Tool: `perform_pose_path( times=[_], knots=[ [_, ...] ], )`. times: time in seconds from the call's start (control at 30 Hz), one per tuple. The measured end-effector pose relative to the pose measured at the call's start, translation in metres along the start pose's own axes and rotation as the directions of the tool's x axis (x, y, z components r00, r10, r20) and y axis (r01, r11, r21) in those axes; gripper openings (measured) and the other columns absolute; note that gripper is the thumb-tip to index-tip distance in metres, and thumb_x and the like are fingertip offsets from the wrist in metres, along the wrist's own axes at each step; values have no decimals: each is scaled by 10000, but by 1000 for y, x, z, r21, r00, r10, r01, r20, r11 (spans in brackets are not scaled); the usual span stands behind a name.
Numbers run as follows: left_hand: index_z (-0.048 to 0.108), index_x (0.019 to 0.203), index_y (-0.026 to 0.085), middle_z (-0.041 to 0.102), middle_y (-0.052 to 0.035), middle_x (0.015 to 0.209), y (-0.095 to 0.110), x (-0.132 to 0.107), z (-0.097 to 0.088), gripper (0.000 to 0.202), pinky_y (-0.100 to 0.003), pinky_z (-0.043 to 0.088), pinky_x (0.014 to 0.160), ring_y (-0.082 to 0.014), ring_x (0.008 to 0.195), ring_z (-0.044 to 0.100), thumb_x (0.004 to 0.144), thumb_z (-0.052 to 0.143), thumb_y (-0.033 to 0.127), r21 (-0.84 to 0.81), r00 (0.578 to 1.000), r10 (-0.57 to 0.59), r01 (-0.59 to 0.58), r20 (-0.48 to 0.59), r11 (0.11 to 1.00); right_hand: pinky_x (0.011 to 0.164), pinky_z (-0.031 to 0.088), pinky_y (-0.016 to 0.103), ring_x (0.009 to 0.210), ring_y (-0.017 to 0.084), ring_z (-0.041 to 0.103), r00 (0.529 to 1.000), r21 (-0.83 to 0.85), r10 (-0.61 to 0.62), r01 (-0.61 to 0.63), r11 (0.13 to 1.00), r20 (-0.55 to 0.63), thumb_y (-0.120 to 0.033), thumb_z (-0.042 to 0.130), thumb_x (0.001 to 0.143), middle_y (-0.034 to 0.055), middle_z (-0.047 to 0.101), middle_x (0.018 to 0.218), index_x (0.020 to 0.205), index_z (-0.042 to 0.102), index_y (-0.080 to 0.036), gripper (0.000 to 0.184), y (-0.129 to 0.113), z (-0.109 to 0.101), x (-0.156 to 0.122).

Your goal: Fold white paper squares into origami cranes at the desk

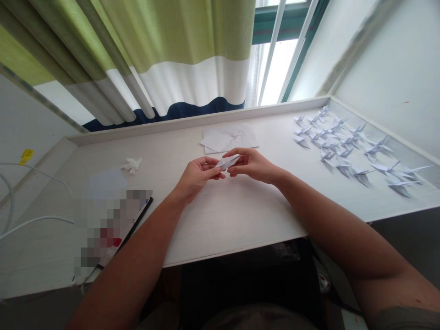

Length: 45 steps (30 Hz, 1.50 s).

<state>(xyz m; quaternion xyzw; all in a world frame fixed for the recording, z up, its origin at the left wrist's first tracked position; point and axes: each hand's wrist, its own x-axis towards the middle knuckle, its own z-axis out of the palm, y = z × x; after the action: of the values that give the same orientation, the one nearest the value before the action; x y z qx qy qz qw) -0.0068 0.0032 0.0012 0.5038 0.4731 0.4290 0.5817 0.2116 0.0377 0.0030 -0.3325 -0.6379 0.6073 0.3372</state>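
Note:
Above the middle of the white table (pixel 220 224), a small folded piece of white paper (pixel 228 162) is held between both hands. It has a narrow, pointed, diamond-like shape. My left hand (pixel 198 176) pinches its left end between thumb and fingers. At its right end, my right hand (pixel 252 165) grips it with thumb and fingertips. Just beyond the hands lie a white paper square (pixel 217 141) and a printed or drawn sheet (pixel 242 136) partly beneath it.
Several folded paper cranes (pixel 343 142) stand on the table's right side. At left are a crumpled tissue (pixel 132 166), a pale sheet (pixel 107 181), a blurred flat item with a dark edge (pixel 135 225) and white cables (pixel 37 219). A raised rim (pixel 154 127) borders the back, below a curtain (pixel 192 41).

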Motion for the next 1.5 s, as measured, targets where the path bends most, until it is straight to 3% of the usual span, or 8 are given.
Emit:
perform_pose_path(
  times=[0.1,0.2,0.43,0.6,0.77,1.1,1.3,1.5],
  knots=[
    [661,949,164,804,-59,847,1,-2,2,309,-381,596,848,-210,787,797,794,901,281,-27,999,-24,25,22,999,780,633,335,842,207,797,999,42,-25,23,999,47,-242,886,770,45,821,853,1136,723,-173,407,2,2,1],
    [646,990,167,816,-69,873,2,-3,2,371,-369,595,814,-224,793,807,777,924,290,-50,998,-38,41,55,998,728,623,304,808,194,793,998,37,-51,51,998,22,-274,896,780,35,812,821,1128,720,-168,405,5,2,2],
    [711,1097,132,832,-111,950,4,-5,4,469,-347,568,767,-242,828,806,765,941,371,-33,995,-31,34,90,999,606,561,272,685,175,741,997,-14,-69,70,997,19,-261,908,779,-13,758,723,1296,647,-179,585,4,-1,1],
    [763,973,128,815,-71,846,0,-2,4,421,-331,549,776,-196,773,771,694,986,349,-67,1000,28,-29,-9,997,762,616,323,797,186,764,995,49,-97,97,994,-19,-251,907,783,8,783,803,1241,674,-188,517,6,0,2],
    [774,969,125,824,-76,903,2,-2,4,410,-357,561,868,-183,810,766,681,996,313,-138,999,42,-41,8,990,884,627,393,883,200,782,988,144,-153,156,977,-36,-274,912,796,34,810,922,1204,689,-195,471,10,0,5],
    [732,1065,142,824,-60,864,0,-2,3,537,-366,577,845,-209,791,795,647,1023,313,-138,998,55,-52,18,989,835,619,378,829,201,786,989,109,-122,131,985,-89,-287,949,752,37,815,870,1132,729,-185,451,5,0,3],
    [711,1094,137,821,-61,898,-3,0,5,540,-388,593,918,-212,823,810,672,1017,280,-190,999,32,-38,-34,981,826,628,389,807,210,788,984,137,-83,106,985,-161,-307,986,689,39,821,870,1120,719,-195,520,6,6,6],
    [631,1134,189,823,-51,963,0,-1,6,562,-404,594,958,-229,898,820,714,1002,229,-320,999,-16,30,46,947,777,656,398,754,202,775,968,192,-115,159,968,-221,-390,1001,666,40,824,902,1115,709,-212,564,5,18,4]
  ],
)
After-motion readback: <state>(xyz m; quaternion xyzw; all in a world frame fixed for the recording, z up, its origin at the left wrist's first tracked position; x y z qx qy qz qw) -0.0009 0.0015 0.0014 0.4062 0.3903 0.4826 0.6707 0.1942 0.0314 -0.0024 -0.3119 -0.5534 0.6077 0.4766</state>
